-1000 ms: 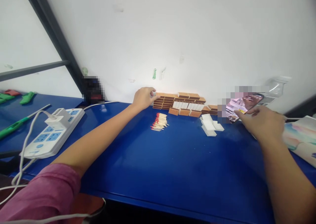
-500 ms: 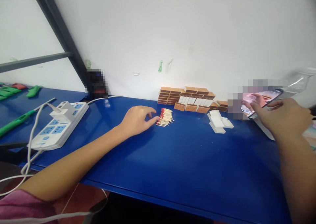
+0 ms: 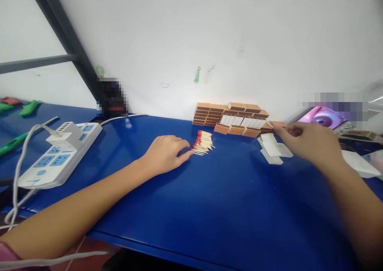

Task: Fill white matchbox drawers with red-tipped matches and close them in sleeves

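My left hand (image 3: 169, 153) rests on the blue table, its thumb and index finger slightly apart beside the red heads of a pile of matches (image 3: 204, 142). At the right end of the stacked matchboxes (image 3: 211, 113), the fingers of my right hand (image 3: 308, 141) are closed on a matchbox (image 3: 279, 123), partly hidden behind them. White empty trays (image 3: 271, 145) lie loosely piled just left of and below that hand. A row of upright white trays (image 3: 239, 121) is set among the brown boxes.
A white power strip (image 3: 64, 155) with plug and cables lies at the left. Green tools (image 3: 30, 107) are beyond it. A phone (image 3: 323, 117) with a lit screen leans at the right, near a white tray-like object (image 3: 360, 163). The wall borders the table's back.
My right hand has left the phone and moved left to the matchboxes. My left thumb and index finger have drawn closer together beside the matches. The view has shifted slightly.
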The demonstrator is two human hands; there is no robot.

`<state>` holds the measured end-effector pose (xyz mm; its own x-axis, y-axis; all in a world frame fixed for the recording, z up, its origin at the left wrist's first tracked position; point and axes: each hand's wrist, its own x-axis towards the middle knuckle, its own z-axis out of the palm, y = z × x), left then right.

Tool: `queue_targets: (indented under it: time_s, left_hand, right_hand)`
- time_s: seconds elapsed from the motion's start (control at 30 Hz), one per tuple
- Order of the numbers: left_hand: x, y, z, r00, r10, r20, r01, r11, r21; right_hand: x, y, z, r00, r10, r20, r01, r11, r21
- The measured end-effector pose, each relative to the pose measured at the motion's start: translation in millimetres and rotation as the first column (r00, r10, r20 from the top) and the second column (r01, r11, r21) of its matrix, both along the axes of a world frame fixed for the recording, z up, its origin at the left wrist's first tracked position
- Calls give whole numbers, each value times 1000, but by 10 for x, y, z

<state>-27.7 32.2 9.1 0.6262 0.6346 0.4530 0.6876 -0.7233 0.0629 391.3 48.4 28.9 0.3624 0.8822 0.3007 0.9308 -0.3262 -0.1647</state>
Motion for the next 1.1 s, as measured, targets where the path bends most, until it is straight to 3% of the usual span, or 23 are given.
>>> queue_targets:
  time_s: [0.1,0.23,0.37,0.47,0.53,0.6,0.67,0.73,0.8,0.83,0.93,1.1]
  left_hand:
    - [28,-44,-11,999,-41,-19,42,997,68]
    - [36,-57,-34,997,-71,-18,73,990,122]
    - [29,-48,-35,997,-76,-21,78,987,140]
    - [32,-53,-28,996,-85,-16,87,984,156]
    - [40,-63,-27,995,-95,-11,95,981,168]
    - [50,-78,-23,994,-106,8,104,980,173]
    - [62,-96,-9,990,-136,34,129,978,164]
    - [76,-119,16,979,-196,60,186,972,141]
    - [92,-148,36,957,-278,81,269,958,102]
    - [102,-163,39,944,-319,89,313,947,79]
    - [131,-205,9,912,-403,78,404,915,7]
    - [151,-224,-78,922,-387,20,388,919,-67]
  right_hand:
    - [-137,45,-66,1000,0,-1,0,993,-122]
    - [-183,75,-128,999,3,-47,-10,990,-138]
    - [-264,24,-92,998,14,-60,-18,997,-74]
    - [-398,-58,-12,997,79,7,-79,991,112]
    - [-537,-131,36,977,195,90,-214,927,309]
    - [-726,-223,57,924,361,129,-380,824,420]
    - [-959,-333,39,822,564,77,-544,740,395]
    - [-1213,-456,-17,657,751,-71,-713,648,268]
    - [-1439,-570,-92,510,846,-160,-835,531,146]
    - [-1526,-616,-129,478,860,-177,-859,500,111]
    - [-1628,-677,-202,456,873,-172,-881,471,54]
    - [-1392,-548,-209,537,844,-7,-837,534,119]
